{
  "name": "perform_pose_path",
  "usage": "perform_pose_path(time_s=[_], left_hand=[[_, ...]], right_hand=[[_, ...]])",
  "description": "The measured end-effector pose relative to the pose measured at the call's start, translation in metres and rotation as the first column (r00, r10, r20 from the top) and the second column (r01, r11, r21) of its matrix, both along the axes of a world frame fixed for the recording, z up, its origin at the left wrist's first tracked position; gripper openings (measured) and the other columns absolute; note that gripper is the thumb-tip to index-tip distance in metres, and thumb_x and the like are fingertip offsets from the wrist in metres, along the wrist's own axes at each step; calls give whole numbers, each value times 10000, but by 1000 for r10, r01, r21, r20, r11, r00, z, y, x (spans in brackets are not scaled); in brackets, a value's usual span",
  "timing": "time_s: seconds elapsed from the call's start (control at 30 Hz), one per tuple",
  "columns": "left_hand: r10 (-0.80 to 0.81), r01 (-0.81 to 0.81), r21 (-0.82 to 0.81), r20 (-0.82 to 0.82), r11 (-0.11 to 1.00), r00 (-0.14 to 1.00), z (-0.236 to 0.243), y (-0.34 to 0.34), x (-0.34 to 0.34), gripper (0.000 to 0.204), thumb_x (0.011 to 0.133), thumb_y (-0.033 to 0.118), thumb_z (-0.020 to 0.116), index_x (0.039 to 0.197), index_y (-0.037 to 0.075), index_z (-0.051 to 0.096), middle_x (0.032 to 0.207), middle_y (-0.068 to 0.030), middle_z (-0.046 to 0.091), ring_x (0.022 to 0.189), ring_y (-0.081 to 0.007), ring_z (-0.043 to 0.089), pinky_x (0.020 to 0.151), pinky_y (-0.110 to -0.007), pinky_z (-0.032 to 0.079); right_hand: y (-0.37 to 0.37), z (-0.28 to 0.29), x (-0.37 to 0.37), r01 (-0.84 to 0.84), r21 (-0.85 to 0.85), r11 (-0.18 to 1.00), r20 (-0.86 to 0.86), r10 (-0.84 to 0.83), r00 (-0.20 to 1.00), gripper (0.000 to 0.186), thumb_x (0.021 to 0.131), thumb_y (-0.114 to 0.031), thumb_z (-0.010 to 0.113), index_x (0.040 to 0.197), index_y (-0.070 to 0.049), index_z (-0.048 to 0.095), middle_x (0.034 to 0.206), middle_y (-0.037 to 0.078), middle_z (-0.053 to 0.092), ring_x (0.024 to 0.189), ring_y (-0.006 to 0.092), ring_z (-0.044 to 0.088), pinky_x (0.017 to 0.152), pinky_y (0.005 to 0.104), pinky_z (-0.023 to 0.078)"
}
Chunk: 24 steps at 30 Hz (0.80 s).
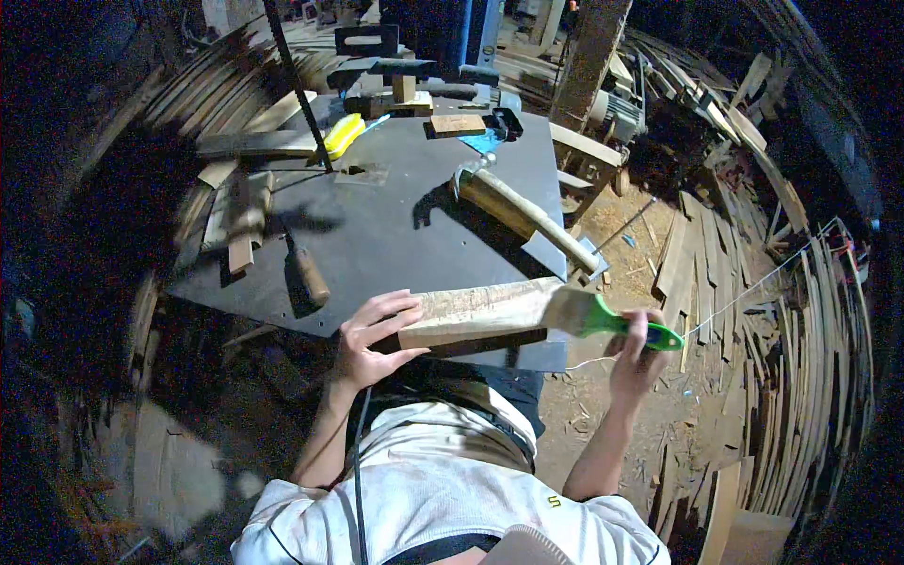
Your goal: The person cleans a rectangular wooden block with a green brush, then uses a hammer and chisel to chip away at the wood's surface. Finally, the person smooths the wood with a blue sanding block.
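My left hand point(377, 334) grips the left end of a pale, rough wooden piece point(476, 311) lying across the near edge of a dark metal table point(377, 245). A wide brush with a green handle point(603, 315) is held in my right hand point(638, 344), its bristles at the right end of the wood. Beyond them a hammer point(471, 168) and a long wooden piece point(508, 207) lie diagonally on the table, and a wooden-handled tool point(311, 278) lies toward the left.
A band saw blade point(303, 99) rises through the table near a yellow brush point(347, 134). Small wooden blocks point(458, 125) sit toward the back. Stacked wooden strips point(819, 358) line the right side, beside a motor point(617, 113) and a floor strewn with shavings point(636, 240).
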State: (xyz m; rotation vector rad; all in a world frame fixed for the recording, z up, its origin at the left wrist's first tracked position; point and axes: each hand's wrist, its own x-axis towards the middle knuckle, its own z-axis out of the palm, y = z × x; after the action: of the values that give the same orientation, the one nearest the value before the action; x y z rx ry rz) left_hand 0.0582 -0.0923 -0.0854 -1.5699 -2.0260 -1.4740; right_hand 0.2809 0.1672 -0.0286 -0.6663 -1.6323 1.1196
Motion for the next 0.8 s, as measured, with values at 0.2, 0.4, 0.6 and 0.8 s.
perform_pose_path(time_s=[0.2, 0.4, 0.6, 0.8], left_hand=[[-20, 19, -11, -50, 1000, 999, -4, 2, -3, 489, 615, 114, 899, 1072, 74, 730, 1210, -122, 677, 1190, -324, 620, 1003, -442, 515], [-52, 49, -50, -60, 998, 997, -3, -1, -3, 535, 624, 106, 874, 1133, 77, 712, 1250, -117, 660, 1212, -322, 600, 1027, -427, 498], [-19, 19, -105, 0, 994, 1000, 6, 0, 1, 726, 614, 120, 857, 1292, 37, 613, 1308, -129, 628, 1234, -309, 587, 1063, -410, 467], [-34, 40, -145, 44, 989, 998, 5, -2, 1, 713, 621, 85, 837, 1294, 28, 609, 1339, -145, 609, 1244, -314, 582, 1071, -409, 457]], right_hand=[[-29, -13, -15, -141, -71, 988, -29, 139, 990, 248, 1024, -205, 513, 921, 2, 602, 667, 59, 587, 490, 126, 571, 481, 250, 445], [-12, -9, -13, -94, -21, 995, 18, 94, 995, 264, 994, -231, 534, 895, -1, 621, 722, 63, 624, 489, 106, 558, 457, 254, 460], [-23, -12, -18, -61, 85, 994, -78, 68, 995, 245, 1023, -210, 517, 935, 3, 599, 712, 55, 590, 501, 94, 546, 460, 246, 438], [-29, -10, -25, -195, -39, 980, 48, 196, 979, 264, 1033, -195, 498, 942, 29, 605, 721, 67, 602, 500, 111, 548, 468, 247, 441]])
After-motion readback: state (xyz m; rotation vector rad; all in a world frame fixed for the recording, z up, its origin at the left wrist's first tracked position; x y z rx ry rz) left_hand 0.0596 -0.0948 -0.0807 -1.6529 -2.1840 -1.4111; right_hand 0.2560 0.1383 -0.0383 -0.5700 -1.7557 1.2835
